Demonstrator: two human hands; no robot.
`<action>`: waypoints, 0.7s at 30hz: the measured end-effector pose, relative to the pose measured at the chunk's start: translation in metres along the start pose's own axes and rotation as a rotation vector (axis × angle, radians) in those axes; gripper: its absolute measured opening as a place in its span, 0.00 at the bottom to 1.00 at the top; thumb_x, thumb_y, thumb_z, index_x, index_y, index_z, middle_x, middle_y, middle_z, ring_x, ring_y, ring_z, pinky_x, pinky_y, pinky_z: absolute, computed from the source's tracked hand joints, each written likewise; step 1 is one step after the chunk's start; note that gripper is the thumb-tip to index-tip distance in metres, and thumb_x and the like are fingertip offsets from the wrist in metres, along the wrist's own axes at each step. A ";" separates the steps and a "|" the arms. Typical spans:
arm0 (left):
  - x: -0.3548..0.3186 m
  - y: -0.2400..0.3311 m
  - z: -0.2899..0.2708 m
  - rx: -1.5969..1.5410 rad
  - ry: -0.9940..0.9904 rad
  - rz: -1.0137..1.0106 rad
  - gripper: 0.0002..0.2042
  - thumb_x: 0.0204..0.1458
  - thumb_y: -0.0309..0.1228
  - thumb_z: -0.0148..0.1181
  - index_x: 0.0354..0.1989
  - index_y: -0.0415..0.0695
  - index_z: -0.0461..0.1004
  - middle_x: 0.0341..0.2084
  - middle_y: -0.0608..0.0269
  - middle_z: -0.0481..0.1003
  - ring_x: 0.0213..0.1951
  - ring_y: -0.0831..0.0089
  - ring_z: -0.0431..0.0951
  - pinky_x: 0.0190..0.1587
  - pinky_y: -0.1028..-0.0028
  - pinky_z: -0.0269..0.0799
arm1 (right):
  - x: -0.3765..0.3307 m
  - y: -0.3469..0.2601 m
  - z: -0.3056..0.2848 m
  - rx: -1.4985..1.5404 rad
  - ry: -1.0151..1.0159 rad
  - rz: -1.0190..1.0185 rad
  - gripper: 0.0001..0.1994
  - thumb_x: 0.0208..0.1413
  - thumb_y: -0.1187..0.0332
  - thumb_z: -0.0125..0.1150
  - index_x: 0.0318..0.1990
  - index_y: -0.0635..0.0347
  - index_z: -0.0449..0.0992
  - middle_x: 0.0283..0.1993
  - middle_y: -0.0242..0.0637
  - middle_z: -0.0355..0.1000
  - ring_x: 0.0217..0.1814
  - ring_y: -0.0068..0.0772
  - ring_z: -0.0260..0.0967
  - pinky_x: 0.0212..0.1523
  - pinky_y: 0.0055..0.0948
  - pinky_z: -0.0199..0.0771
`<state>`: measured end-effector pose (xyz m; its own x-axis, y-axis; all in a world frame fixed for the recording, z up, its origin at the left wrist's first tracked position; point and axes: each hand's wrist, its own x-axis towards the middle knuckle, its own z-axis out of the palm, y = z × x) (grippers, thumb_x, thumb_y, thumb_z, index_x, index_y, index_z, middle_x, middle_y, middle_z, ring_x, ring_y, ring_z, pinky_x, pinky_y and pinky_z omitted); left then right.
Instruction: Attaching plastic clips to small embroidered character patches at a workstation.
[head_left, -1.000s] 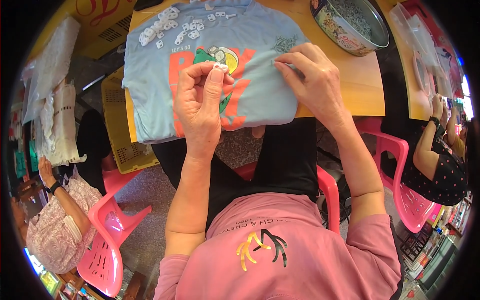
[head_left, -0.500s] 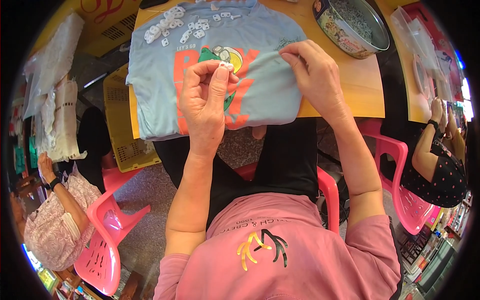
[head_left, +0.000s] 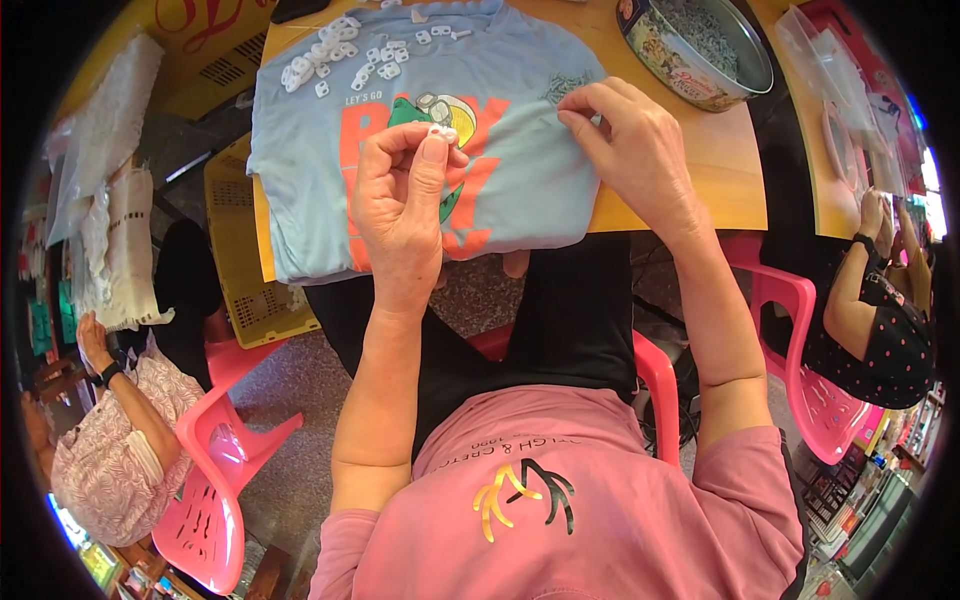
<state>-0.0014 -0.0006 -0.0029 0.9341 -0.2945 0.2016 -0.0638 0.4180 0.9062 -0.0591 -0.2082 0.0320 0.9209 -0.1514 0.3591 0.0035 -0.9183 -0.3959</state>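
Note:
Between the thumb and forefinger of my left hand (head_left: pixel 402 205) is a small white plastic piece with holes (head_left: pixel 442 133). My right hand (head_left: pixel 635 150) has its thumb and forefinger drawn together low over the cloth; whatever is between the tips is too small to make out. Just beyond those fingertips lies a little heap of grey-green small parts (head_left: pixel 570 84). Both hands are above a folded light-blue T-shirt (head_left: pixel 300 190) with an orange, green and yellow print. Several more white plastic pieces (head_left: pixel 335 38) are scattered over the shirt's far left part.
A round tin (head_left: pixel 690 85) filled with similar grey parts stands at the far right of the yellow table (head_left: pixel 725 185). A yellow plastic crate (head_left: pixel 250 290) is at the left. People sit to either side, by pink chairs (head_left: pixel 210 500). A pink armrest (head_left: pixel 655 385) is beside my right thigh.
The view has shifted slightly. My left hand still grips the white piece. The right fingertips have come slightly nearer, showing more of the grey-green heap.

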 end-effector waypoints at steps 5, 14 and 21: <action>0.000 0.001 0.001 -0.009 -0.007 -0.001 0.05 0.62 0.26 0.54 0.42 0.38 0.69 0.33 0.62 0.75 0.36 0.78 0.76 0.43 0.78 0.74 | 0.000 -0.002 0.006 -0.065 0.017 -0.066 0.06 0.52 0.68 0.64 0.34 0.58 0.78 0.32 0.36 0.73 0.33 0.38 0.72 0.35 0.33 0.71; -0.001 0.000 0.000 -0.013 0.001 -0.009 0.06 0.62 0.26 0.54 0.43 0.38 0.69 0.34 0.62 0.75 0.36 0.79 0.76 0.43 0.77 0.75 | 0.002 -0.007 0.010 -0.138 0.022 -0.167 0.05 0.51 0.69 0.64 0.33 0.58 0.78 0.31 0.35 0.71 0.36 0.39 0.72 0.36 0.34 0.72; 0.000 0.000 -0.001 0.001 -0.005 0.001 0.06 0.62 0.26 0.54 0.42 0.37 0.70 0.34 0.62 0.76 0.36 0.79 0.76 0.43 0.78 0.75 | 0.006 -0.009 0.010 -0.170 -0.010 -0.200 0.04 0.50 0.71 0.63 0.31 0.59 0.74 0.31 0.35 0.70 0.36 0.39 0.71 0.35 0.34 0.71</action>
<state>-0.0016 -0.0002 -0.0036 0.9324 -0.2979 0.2045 -0.0654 0.4176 0.9063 -0.0498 -0.1975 0.0290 0.9123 0.0420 0.4073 0.1208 -0.9780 -0.1698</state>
